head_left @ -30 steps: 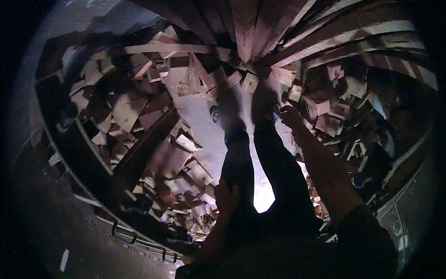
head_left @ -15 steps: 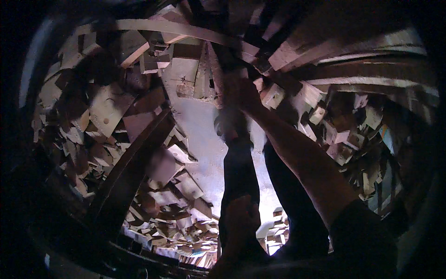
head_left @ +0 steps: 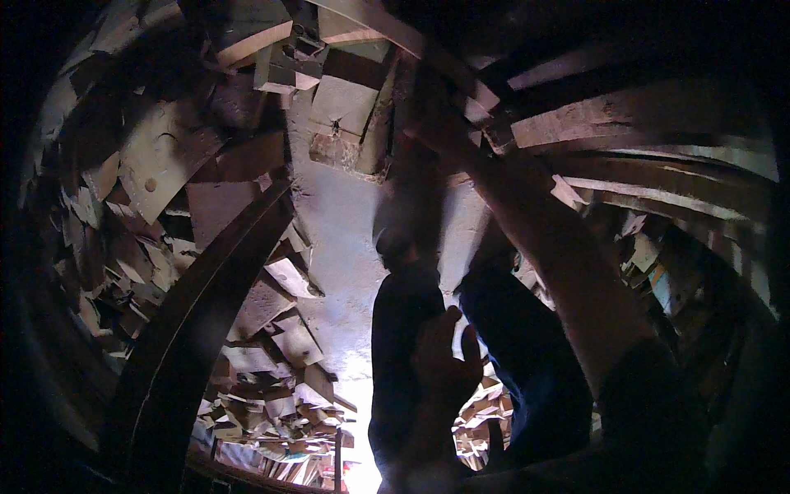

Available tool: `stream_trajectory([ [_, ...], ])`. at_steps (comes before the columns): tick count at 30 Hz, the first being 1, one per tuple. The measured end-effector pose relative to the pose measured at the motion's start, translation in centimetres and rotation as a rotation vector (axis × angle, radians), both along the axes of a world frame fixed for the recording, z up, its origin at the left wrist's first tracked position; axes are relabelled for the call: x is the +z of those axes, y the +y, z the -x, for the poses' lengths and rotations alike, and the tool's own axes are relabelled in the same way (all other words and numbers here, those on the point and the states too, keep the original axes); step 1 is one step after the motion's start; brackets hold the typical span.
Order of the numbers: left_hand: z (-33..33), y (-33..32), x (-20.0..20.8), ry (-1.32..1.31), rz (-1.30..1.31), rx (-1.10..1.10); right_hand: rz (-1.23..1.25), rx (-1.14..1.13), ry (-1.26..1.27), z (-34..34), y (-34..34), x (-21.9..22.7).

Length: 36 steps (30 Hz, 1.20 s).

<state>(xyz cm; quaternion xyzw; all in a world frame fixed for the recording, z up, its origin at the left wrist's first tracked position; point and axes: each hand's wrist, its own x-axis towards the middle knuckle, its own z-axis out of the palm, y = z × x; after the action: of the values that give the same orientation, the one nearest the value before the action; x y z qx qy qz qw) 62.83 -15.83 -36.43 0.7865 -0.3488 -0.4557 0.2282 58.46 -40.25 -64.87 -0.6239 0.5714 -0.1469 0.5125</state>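
My right hand is stretched far forward at the near end of a stack of long planks. It is blurred and touches a long dark piece of wood that hangs down toward my feet; whether the fingers grip it is unclear. My left hand hovers low in front of my left thigh, fingers apart and nothing in it. Both my legs, in dark trousers, stand on a narrow strip of bare floor.
Heaps of flat wood offcuts cover the ground on the left, and more lie at the lower middle. A thick dark curved beam runs along the left heap. A squared wooden block lies ahead on the floor.
The view has tilted and closed in on the floor ahead. My right arm has reached further forward toward the plank ends, and my left hand has come up into view.
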Motion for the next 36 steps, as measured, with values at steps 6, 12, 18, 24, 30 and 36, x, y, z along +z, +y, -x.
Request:
stream_trajectory([
  [6, -1.0, -0.5, -1.2, 0.026, 0.083, 0.059, -0.294, -0.001, -0.225, 4.2, -0.7, 0.0],
  [12, -0.8, -2.0, -1.1, 0.050, 0.016, 0.092, 0.568, 0.376, 0.442, 3.1, 3.9, -0.3],
  [18, -0.5, -3.2, -1.0, 0.149, -0.067, 0.064, 0.189, 0.347, 0.199, -4.9, 9.7, 0.6],
  [24, -1.0, -4.4, -0.1, 0.217, -0.139, 0.122, -0.065, 0.279, 0.173, -7.3, 9.0, -2.3],
  [30, -0.5, -2.3, -2.0, 0.269, -0.098, 0.293, -0.375, 0.023, -0.236, -1.4, 9.1, -1.1],
  [36, -0.4, -3.3, -1.6, 0.119, 0.000, 0.251, -0.590, -0.227, -0.437, 5.7, 9.4, 6.8],
])
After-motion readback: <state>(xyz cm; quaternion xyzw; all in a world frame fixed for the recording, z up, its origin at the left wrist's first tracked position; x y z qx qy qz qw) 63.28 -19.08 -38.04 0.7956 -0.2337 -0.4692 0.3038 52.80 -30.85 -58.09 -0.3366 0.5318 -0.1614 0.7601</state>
